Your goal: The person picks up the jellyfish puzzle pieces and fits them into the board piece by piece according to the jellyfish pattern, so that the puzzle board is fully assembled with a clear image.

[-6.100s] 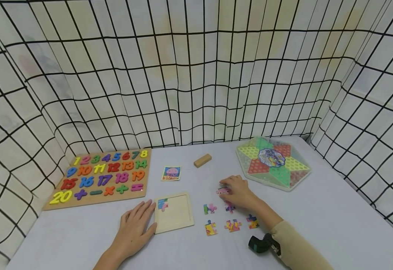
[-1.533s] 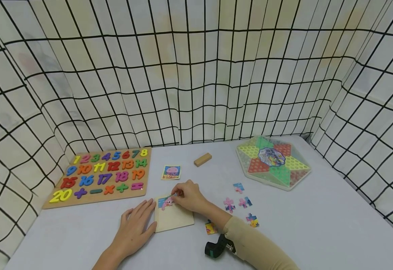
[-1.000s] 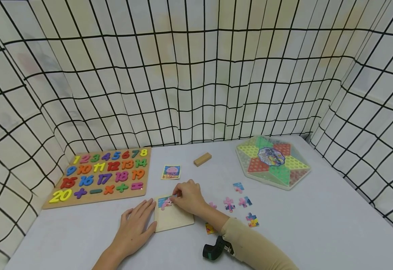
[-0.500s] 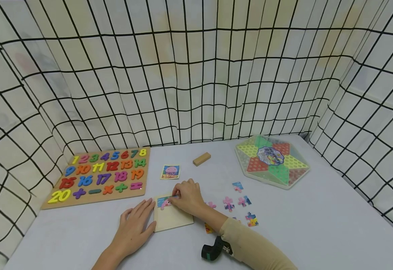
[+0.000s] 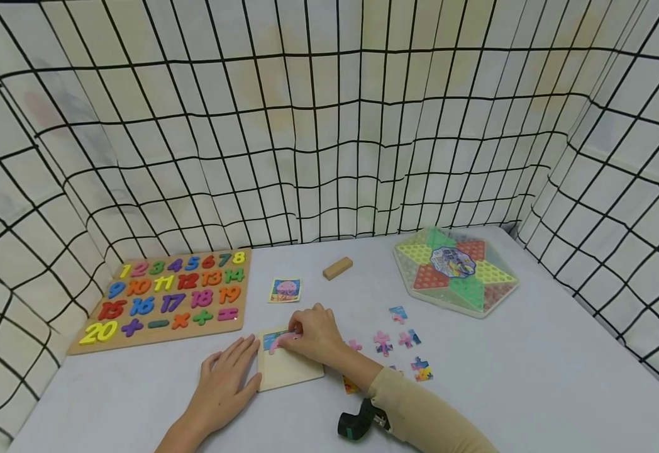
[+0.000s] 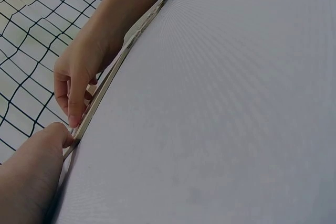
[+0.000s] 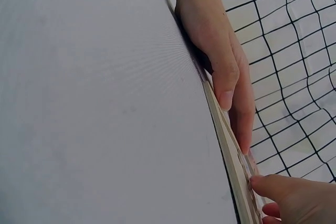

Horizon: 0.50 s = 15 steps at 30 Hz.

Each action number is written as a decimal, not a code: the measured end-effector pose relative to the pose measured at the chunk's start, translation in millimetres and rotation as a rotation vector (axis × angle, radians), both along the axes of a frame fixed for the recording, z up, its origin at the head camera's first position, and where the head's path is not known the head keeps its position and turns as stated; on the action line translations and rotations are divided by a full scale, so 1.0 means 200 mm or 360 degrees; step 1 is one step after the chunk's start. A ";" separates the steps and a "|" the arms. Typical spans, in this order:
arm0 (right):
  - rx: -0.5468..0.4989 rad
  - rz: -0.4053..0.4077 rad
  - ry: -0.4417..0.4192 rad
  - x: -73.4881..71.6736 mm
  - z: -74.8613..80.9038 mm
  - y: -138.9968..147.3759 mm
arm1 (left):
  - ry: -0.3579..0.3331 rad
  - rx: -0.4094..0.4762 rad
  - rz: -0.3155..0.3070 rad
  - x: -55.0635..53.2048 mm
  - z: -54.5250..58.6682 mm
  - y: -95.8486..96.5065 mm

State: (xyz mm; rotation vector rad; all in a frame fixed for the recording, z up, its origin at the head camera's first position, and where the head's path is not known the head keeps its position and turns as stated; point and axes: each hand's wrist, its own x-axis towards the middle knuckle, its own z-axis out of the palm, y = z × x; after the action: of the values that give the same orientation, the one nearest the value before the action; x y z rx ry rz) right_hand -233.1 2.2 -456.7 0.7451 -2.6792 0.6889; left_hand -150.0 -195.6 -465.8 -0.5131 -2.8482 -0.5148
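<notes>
A shallow wooden puzzle tray lies on the white table in front of me. In the head view its upper left corner holds a blue jigsaw piece. My right hand pinches a pink jigsaw piece right beside that one, its fingers covering part of it. My left hand rests flat with extended fingers along the tray's left edge. In the right wrist view the left thumb and fingers touch the tray's rim. Several loose jigsaw pieces lie right of the tray, some partly hidden by the right forearm.
A number board lies at the left. Behind the tray are a picture card and a small wooden block. A hexagonal Chinese checkers box sits at the back right. Black-gridded white walls enclose the table.
Since the oldest frame my right hand has brought the pink piece from the loose pieces to the tray. Over the last second it shifts slightly at the blue piece; the left hand stays put.
</notes>
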 end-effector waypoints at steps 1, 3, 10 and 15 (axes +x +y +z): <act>0.0004 0.0000 0.0001 0.00 0.00 0.00 | -0.0003 0.0002 -0.0001 0.00 0.00 0.00; 0.0014 0.0000 0.0005 0.00 0.00 0.00 | -0.0013 0.0003 0.0003 0.00 0.00 0.00; -0.0005 -0.0010 -0.0006 0.00 0.01 0.00 | 0.0007 -0.0004 0.0005 0.00 -0.01 0.00; -0.0022 -0.0001 0.0012 0.00 0.01 0.00 | -0.0009 -0.0007 0.0007 0.00 0.00 0.00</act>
State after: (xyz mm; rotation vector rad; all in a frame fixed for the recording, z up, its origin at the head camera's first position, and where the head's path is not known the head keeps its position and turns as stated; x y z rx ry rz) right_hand -232.8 2.4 -454.0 0.7420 -2.6653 0.7025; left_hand -150.0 -195.7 -466.7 -0.5070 -2.8556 -0.5104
